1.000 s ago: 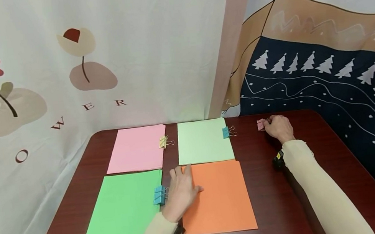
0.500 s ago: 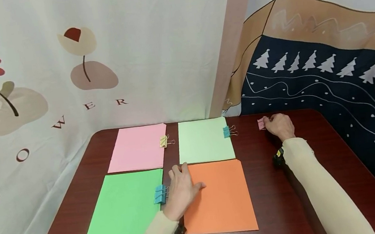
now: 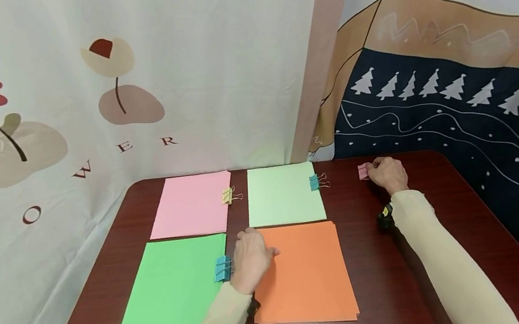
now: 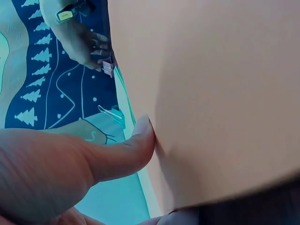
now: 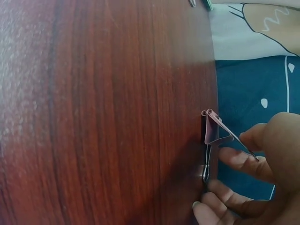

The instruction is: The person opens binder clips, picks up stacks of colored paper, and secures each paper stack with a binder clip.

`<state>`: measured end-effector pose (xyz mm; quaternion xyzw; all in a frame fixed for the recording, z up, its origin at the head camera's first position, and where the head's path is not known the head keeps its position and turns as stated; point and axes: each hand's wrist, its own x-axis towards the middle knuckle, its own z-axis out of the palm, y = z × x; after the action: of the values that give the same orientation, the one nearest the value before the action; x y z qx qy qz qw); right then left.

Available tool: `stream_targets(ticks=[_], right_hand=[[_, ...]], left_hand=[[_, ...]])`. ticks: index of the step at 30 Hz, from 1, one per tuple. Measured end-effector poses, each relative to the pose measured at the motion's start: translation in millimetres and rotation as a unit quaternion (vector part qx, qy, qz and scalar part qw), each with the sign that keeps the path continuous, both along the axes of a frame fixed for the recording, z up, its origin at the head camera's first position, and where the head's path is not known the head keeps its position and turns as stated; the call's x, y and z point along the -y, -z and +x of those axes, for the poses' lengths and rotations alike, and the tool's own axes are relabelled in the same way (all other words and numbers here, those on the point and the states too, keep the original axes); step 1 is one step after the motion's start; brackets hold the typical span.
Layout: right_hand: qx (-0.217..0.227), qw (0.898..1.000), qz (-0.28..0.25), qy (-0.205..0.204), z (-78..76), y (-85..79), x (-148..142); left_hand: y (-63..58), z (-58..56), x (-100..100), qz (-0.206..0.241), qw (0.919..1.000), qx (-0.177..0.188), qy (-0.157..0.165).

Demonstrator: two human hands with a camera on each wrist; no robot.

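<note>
A stack of orange paper (image 3: 308, 276) lies at the front middle of the table. My left hand (image 3: 251, 259) grips its left edge, with the thumb (image 4: 140, 136) on top and the other fingers curled at the edge, partly hidden. The sheets are slightly out of line at the near edge. At the back right, my right hand (image 3: 388, 175) pinches one wire handle of a pink binder clip (image 3: 363, 171). In the right wrist view, that handle of the clip (image 5: 216, 131) is tilted up between the fingers, while the other handle lies against the table.
Pink paper (image 3: 192, 204) with a yellow binder clip (image 3: 227, 195), pale green paper (image 3: 282, 197) with a blue clip (image 3: 314, 182), and bright green paper (image 3: 170, 289) with a larger blue clip (image 3: 222, 269) lie around. Curtains (image 3: 211, 71) hang behind the dark red table (image 3: 384, 286).
My left fingers have curled in at the orange stack's left edge, and its near edges now look less even. My right hand stays at the pink binder clip with little movement.
</note>
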<state>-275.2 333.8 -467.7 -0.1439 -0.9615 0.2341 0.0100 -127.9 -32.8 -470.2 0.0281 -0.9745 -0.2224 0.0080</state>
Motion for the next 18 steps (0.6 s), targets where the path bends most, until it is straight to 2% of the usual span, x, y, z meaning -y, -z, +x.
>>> stream_targets(ticks=[10, 18], right_hand=[[0.003, 1.000, -0.007, -0.006, 1.0, -4.2, -1], [0.013, 1.000, -0.021, -0.019, 1.3, -11.6, 2]], left_hand=[[-3.2, -7.0, 3, 0.019, 0.9995, 0.023, 0.010], [-8.7, -11.7, 1, -0.014, 0.9984, 0.055, 0.001]])
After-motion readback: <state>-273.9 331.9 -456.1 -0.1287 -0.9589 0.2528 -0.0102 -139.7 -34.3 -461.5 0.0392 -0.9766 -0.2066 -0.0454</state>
